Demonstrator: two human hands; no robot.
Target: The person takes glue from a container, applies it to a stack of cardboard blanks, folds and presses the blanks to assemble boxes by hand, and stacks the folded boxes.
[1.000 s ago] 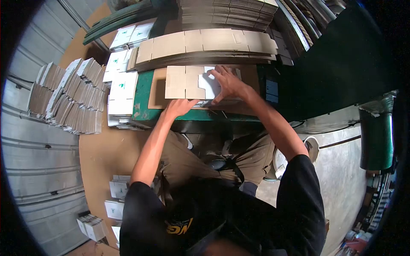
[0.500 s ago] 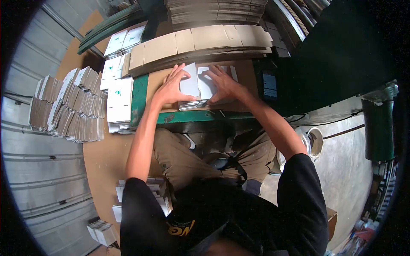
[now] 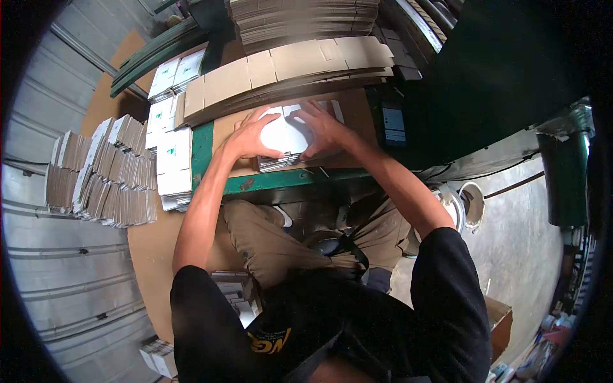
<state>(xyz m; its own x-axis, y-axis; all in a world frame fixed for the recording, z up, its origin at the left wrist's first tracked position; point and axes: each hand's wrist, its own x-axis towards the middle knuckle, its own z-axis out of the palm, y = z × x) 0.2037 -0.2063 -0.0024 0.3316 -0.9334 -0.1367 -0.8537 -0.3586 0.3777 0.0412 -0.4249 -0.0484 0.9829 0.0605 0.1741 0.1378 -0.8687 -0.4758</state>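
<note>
A small stack of folded white cardboard pieces (image 3: 284, 132) lies on a brown cardboard sheet (image 3: 354, 105) on the green table. My left hand (image 3: 248, 137) curves round the stack's left side, thumb at its near edge. My right hand (image 3: 322, 131) rests on the right part of the top piece, fingers at the far side and thumb near the front. Both hands grip the folded piece between them. Just beyond them lies a long stack of flat brown cardboard (image 3: 287, 64).
White printed cardboard stacks (image 3: 174, 159) stand left of the hands, with rows of folded cardboard (image 3: 108, 172) farther left. A phone (image 3: 393, 124) lies at the right. A taller cardboard pile (image 3: 306, 22) is at the back. Buckets (image 3: 472, 204) stand on the floor.
The brown flap on the left has been folded over and now shows white. My left hand has moved up from the front edge to the stack's left side. The view has shifted.
</note>
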